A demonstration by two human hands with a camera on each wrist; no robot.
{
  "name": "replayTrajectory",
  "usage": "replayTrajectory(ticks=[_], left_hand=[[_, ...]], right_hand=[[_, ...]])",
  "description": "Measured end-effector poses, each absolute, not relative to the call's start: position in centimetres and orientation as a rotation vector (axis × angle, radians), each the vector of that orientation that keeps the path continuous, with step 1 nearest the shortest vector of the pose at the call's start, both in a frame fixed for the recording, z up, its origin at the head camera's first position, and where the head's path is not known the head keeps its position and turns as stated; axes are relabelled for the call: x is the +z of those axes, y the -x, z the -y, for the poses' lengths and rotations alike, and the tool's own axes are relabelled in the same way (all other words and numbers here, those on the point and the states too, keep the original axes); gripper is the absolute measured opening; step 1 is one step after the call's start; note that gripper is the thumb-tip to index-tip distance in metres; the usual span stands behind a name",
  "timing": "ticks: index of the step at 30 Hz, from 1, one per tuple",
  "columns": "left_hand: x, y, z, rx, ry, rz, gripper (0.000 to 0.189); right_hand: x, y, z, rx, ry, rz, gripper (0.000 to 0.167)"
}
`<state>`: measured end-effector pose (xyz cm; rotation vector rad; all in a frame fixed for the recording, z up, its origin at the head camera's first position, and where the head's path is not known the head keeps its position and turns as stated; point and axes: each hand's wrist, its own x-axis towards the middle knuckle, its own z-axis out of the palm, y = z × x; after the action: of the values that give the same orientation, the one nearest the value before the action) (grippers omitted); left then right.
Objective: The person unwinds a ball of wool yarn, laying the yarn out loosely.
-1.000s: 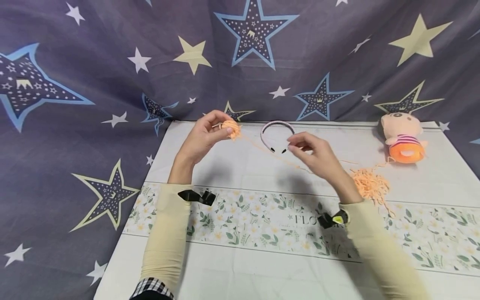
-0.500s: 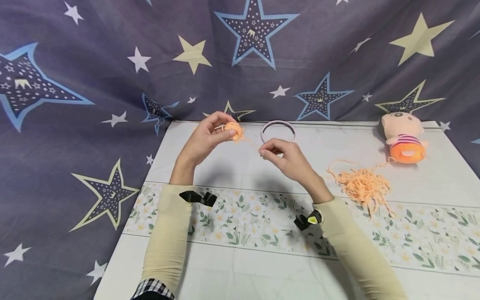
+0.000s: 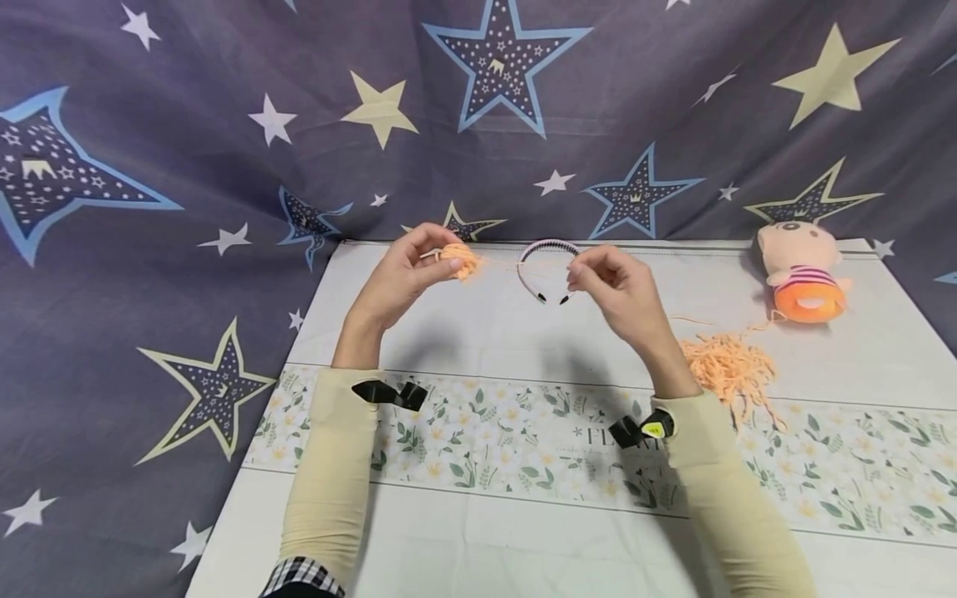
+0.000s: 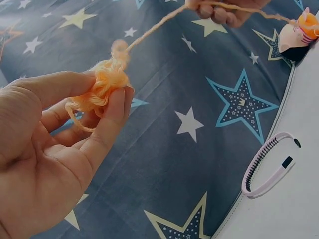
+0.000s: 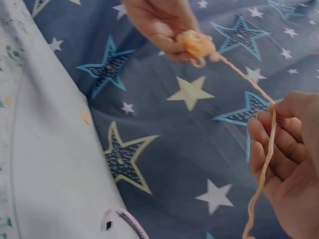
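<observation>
My left hand (image 3: 396,278) pinches a small bundle of peach yarn (image 4: 102,87) between thumb and fingers, raised above the table. From the bundle a single strand of yarn (image 5: 249,82) runs fairly straight to my right hand (image 3: 624,295). There the thumb and index finger pinch that strand, and its tail hangs down across the curled fingers in the right wrist view. A loose heap of the same yarn (image 3: 728,370) lies on the table at the right, partly behind my right forearm.
A pale pink headband (image 3: 527,270) with dark inner teeth lies at the table's back edge, between the hands. At the back right sits a plush doll (image 3: 803,270) in orange and stripes. A star-patterned curtain (image 3: 478,183) hangs behind the table (image 3: 478,324).
My right hand first moved left toward the yarn bundle, then back out to the right along the strand. My left hand stays nearly still, holding the bundle.
</observation>
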<state>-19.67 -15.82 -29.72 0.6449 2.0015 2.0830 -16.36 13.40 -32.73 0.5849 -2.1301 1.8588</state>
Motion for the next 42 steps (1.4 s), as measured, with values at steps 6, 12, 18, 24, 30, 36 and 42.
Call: replayTrajectory(ticks=[6, 12, 18, 24, 30, 36, 42], left_hand=[[-29.8, 19.6, 16.0, 2.097, -0.635, -1.988, 0.019], [-29.8, 19.7, 16.4, 2.108, -0.627, -1.986, 0.018], [-29.9, 19.8, 16.9, 2.122, -0.611, -2.006, 0.017], [-30.0, 20.0, 17.3, 2.153, -0.620, -1.981, 0.018], [-30.1, 20.1, 17.8, 2.155, -0.604, -2.005, 0.018], [-30.2, 20.1, 18.1, 2.184, -0.584, -2.002, 0.018], [-30.2, 20.0, 18.3, 2.192, -0.573, -2.010, 0.016]], right_hand=[[-32.0, 16.1, -15.3, 1.912, -0.568, 1.987, 0.008], [-31.5, 15.7, -17.2, 2.004, -0.531, 1.812, 0.014], [-31.7, 15.3, -19.7, 2.032, -0.486, 1.730, 0.008], [-31.8, 14.9, -22.1, 1.985, -0.411, 1.686, 0.005], [-31.9, 14.6, -24.2, 1.897, -0.361, 1.620, 0.008], [-31.9, 14.1, -26.1, 1.872, -0.278, 1.579, 0.010], [-32.1, 13.8, -27.8, 1.918, -0.207, 1.465, 0.010]])
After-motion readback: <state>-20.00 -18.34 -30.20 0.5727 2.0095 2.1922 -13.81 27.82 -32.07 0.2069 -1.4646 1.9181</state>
